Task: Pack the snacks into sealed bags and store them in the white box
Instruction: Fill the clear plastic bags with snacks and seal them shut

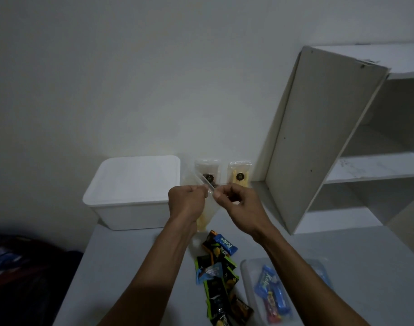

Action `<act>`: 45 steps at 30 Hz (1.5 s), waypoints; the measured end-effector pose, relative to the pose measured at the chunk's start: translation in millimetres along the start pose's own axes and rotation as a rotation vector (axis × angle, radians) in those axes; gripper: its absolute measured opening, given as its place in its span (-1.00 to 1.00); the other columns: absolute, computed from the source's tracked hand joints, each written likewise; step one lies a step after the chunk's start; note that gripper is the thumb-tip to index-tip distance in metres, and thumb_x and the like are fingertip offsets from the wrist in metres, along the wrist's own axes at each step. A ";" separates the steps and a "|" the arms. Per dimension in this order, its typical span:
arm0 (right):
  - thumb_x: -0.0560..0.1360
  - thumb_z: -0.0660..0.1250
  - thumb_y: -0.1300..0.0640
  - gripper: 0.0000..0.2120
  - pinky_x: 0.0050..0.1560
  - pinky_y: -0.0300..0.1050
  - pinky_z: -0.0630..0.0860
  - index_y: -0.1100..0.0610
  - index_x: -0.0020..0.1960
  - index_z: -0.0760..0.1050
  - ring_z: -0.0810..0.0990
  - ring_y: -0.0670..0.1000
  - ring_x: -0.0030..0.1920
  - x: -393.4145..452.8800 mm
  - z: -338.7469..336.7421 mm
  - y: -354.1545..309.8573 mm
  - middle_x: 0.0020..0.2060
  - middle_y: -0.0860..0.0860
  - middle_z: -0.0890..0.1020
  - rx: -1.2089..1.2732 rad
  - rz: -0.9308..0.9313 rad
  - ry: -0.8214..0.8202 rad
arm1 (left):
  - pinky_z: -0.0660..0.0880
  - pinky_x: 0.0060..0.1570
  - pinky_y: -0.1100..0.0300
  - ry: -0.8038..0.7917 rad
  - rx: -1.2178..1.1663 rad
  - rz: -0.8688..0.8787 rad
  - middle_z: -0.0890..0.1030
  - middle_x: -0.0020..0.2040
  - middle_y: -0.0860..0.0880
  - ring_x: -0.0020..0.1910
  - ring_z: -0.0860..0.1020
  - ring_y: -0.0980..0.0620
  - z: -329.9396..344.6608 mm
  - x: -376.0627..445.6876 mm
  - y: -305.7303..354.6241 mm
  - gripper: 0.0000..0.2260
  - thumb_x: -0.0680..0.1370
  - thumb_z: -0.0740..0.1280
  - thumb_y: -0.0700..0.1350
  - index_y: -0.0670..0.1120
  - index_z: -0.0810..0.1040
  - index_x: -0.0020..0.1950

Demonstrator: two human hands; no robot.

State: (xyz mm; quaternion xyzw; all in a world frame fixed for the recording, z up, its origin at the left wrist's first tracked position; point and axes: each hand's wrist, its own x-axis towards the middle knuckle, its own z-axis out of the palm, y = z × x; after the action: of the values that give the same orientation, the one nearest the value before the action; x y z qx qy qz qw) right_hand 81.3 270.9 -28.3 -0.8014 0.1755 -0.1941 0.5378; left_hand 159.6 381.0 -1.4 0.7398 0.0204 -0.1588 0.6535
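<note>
I hold a clear zip bag (209,208) up above the table, with a yellow snack low inside it. My left hand (187,203) pinches the bag's top strip on one side and my right hand (236,203) pinches it on the other. The white box (133,198) stands behind my left hand with its lid on. Two packs, one pale (207,170) and one yellow (240,175), lean against the wall beside the box. Several loose wrapped snacks (219,274) lie on the table below my forearms. Another clear bag (271,292) with blue and red bars lies at the right.
A white shelf unit (377,165) with an open door (318,142) stands at the right, close to my right arm. Dark bedding or cloth (25,274) lies left of the grey table (130,278). A plain wall is behind.
</note>
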 end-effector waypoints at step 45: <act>0.48 0.47 0.07 -0.92 -0.11 -0.08 0.60 0.08 -0.14 0.66 0.61 -0.10 -0.28 204.6 -118.9 190.3 -0.28 -0.06 0.69 0.053 0.264 0.391 | 0.60 -0.09 0.05 -0.009 0.070 0.197 0.66 -0.28 0.01 -0.23 0.63 0.01 193.7 198.2 -81.1 -0.92 0.51 0.44 -0.07 -0.02 0.69 -0.17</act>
State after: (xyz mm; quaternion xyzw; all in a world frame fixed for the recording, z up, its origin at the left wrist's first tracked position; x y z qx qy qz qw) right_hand 184.6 7.8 -139.1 -0.7040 0.3747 -0.2783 0.5352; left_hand 288.0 169.1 -149.6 0.7599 -0.0612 -0.0977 0.6397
